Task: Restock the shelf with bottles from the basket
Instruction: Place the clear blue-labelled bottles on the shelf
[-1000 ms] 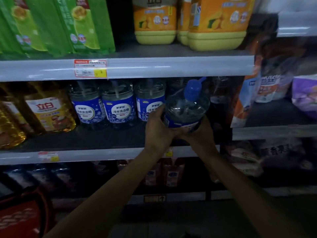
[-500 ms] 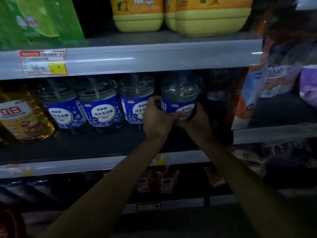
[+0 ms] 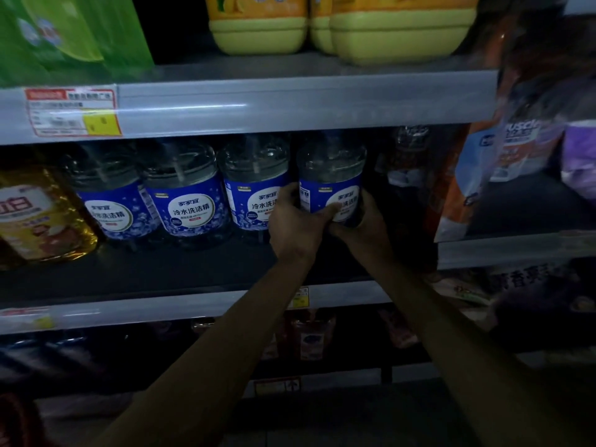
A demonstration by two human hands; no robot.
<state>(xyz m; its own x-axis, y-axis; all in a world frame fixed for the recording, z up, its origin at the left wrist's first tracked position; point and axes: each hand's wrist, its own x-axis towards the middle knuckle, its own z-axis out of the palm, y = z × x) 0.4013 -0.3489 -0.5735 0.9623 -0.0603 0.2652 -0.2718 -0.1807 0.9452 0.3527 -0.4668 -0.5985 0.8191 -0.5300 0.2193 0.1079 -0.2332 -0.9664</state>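
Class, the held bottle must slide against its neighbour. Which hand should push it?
Likely right. The right hand grips the bottle on its open side, away from the neighbour bottle; the left hand lies between the two bottles.

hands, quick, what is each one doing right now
Left hand: grips the blue-label bottle on its lower left side.
Right hand: grips the same bottle from the lower right.

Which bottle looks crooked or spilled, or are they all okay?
None does. The blue-label bottles stand upright in one row; the left hand and right hand grip the rightmost bottle, upright beside its neighbours. No spill shows on the shelf.
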